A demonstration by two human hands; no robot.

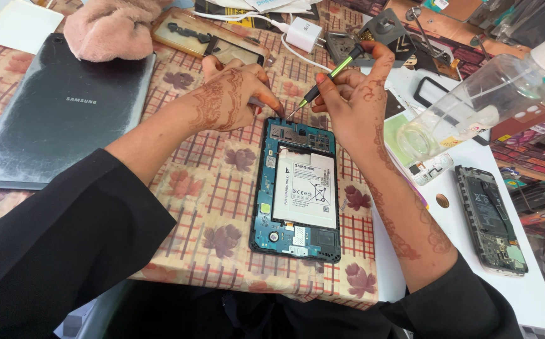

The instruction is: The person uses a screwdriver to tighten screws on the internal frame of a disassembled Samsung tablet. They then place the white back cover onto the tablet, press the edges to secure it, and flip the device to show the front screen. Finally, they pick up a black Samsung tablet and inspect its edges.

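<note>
— Black sleeves (65, 238) fill the near edge, one on each arm. What lies just beyond them?

— An opened tablet (296, 188), back cover off, lying flat on a checked cloth with leaf prints (210, 207). Its white battery (304, 188) sits in the middle of the blue frame, with the circuit board along the far end.

— And the hands?

— Both are at the tablet's far end. The right hand (354, 103) has its fingers closed around a thin screwdriver (329, 75) with a green and black handle; the tip angles down to the tablet's top edge, near its left corner. The left hand (232, 94) rests on the cloth just beside that corner, fingers curled together. Something thin seems pinched under them, but I cannot tell what.

— To the sides?

— On the right, a white board (473, 251) carries a smaller opened phone (491, 220) and a clear plastic bottle (473, 103) lying tilted. On the left, a dark grey tablet back cover (59, 113) lies flat.

— Farther off?

— A pink fuzzy cloth (109, 28), a phone frame (210, 37) behind the left hand, and a white charger plug (304, 34) with its cable.
</note>
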